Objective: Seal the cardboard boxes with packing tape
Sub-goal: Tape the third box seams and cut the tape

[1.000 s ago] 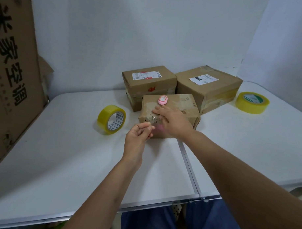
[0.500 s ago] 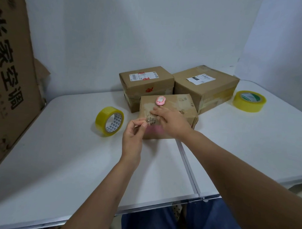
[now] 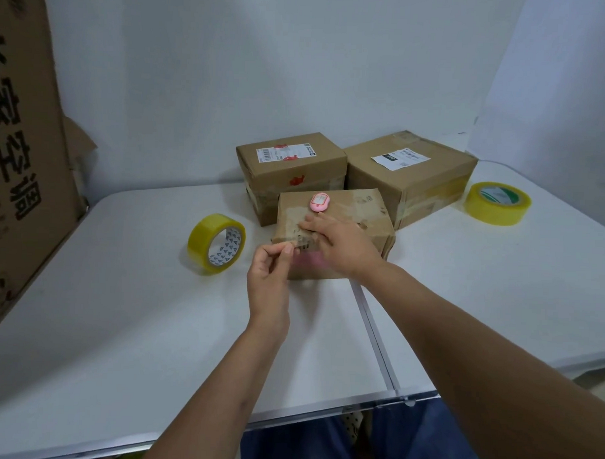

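Change: the left hand (image 3: 268,279) has risen from in front of the small cardboard box (image 3: 335,230) to its near top edge; the right hand (image 3: 341,244) stays pressed on the box top.
Left hand: thumb and forefinger pinch a clear strip of packing tape (image 3: 295,244) at the box's near left corner.
Right hand: lies flat, fingers straight, pressing the tape down on the box.
Small box: sits closed on the white worktop (image 3: 136,326), just over the seam between two panels, long axis running near to far, tilted slightly right.
Pink cutter (image 3: 318,202): rests on the box's far top.
Tape rolls: a yellow roll (image 3: 215,243) stands on edge left of the box; another yellow roll (image 3: 497,203) lies flat far right.
Far boxes: a labelled box (image 3: 289,170) and a larger box (image 3: 409,174) sit closed behind, contents unseen.
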`<action>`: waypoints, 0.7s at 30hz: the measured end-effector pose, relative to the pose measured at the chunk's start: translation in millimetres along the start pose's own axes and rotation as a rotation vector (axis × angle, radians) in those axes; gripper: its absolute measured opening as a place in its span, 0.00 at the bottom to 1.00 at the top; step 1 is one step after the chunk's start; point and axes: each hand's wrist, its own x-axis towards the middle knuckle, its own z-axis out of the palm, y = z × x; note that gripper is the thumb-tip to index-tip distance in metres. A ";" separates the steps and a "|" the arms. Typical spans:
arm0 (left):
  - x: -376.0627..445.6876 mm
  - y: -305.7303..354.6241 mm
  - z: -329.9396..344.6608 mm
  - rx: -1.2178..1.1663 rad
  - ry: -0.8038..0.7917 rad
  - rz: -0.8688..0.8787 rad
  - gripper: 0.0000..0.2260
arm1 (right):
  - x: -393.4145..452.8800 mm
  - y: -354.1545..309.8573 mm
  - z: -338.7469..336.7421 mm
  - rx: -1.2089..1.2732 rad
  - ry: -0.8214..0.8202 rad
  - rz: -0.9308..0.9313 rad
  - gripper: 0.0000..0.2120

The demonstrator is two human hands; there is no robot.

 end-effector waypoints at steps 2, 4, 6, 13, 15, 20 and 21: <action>0.8 1.9 1.5 -0.014 -0.003 -0.009 0.02 | -0.1 -0.4 -0.5 -0.002 0.001 -0.002 0.19; 1.2 2.7 2.6 -0.002 -0.013 -0.007 0.03 | 0.2 -0.8 -1.2 -0.017 -0.006 -0.014 0.19; 0.9 2.7 3.4 0.023 -0.015 -0.001 0.04 | -0.4 -0.9 -1.1 -0.021 -0.010 -0.026 0.20; 1.4 -2.4 6.9 0.119 0.004 -0.019 0.04 | 0.3 0.8 1.2 0.018 0.006 -0.018 0.19; -2.4 -9.0 6.9 0.093 0.039 -0.065 0.04 | 2.4 2.8 2.1 0.018 0.000 -0.019 0.19; 0.4 -12.0 3.3 -0.008 0.067 -0.250 0.06 | 3.3 1.3 0.8 0.073 0.023 0.014 0.16; 2.3 -12.6 2.0 0.002 0.061 -0.270 0.08 | 3.8 -0.4 -0.1 0.095 0.039 0.013 0.15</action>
